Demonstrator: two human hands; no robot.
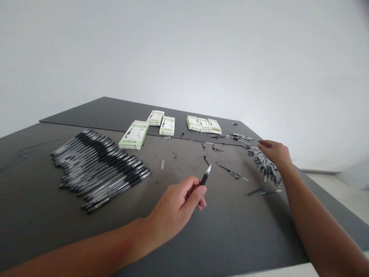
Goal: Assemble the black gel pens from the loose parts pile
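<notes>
My left hand (184, 200) is closed round a pen (205, 178) with a black grip, its silver tip pointing up and away. Over on the right, my right hand (276, 154) reaches to a heap of clear and black pen parts (265, 165). Its fingertips are together at the heap's far edge, and whatever they pinch is too small to make out. A long row of black-gripped pens (100, 165) lies side by side on the left of the dark table (138, 242).
Green-and-white boxes stand farther back: a large box (134, 134), smaller ones (167, 126) beside it, and a group of boxes (204, 124) to the right. Loose pen parts (232, 171) and a small clear strip (162, 165) are scattered mid-table. A pale wall (173, 50) rises behind.
</notes>
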